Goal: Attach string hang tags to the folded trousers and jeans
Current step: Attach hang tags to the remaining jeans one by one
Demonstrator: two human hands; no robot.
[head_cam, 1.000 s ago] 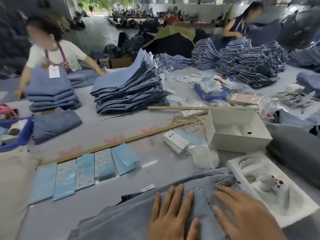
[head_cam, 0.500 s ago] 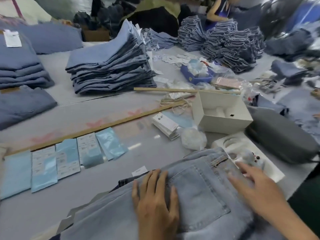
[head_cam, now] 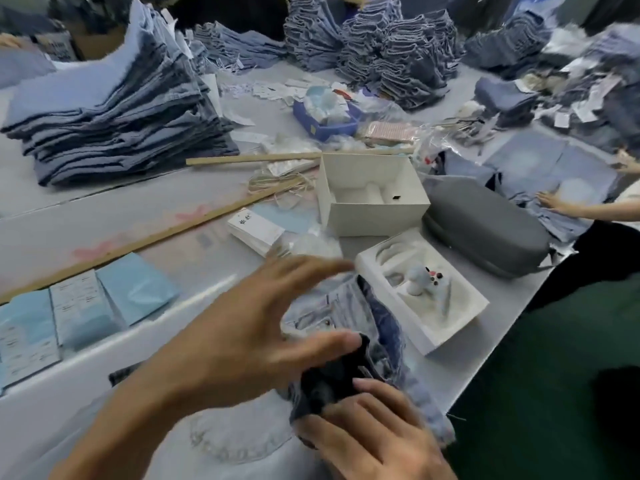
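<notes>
A pair of light blue jeans [head_cam: 239, 438] lies at the near table edge, its waist part [head_cam: 329, 306] turned up and showing a dark inner side. My right hand [head_cam: 374, 434] grips that turned-up fabric at the bottom of the view. Blurred, my left hand [head_cam: 249, 334] hovers above the jeans with fingers stretched forward and holds nothing. A stack of white hang tags [head_cam: 256, 230] lies beyond the jeans, with loose strings [head_cam: 277, 185] farther back.
A white tray [head_cam: 446, 327] holding a small white tool, an open white box [head_cam: 374, 216] and a grey case [head_cam: 485, 226] sit to the right. Light blue packets [head_cam: 135, 289], a wooden ruler [head_cam: 156, 237] and a tall jeans stack [head_cam: 114, 109] lie left. Another person's hand [head_cam: 554, 202] works at far right.
My left hand lifted off the jeans and reached forward. My right hand came back from the waistband and took hold of the fabric, folding it up. The camera tilted down and right.
</notes>
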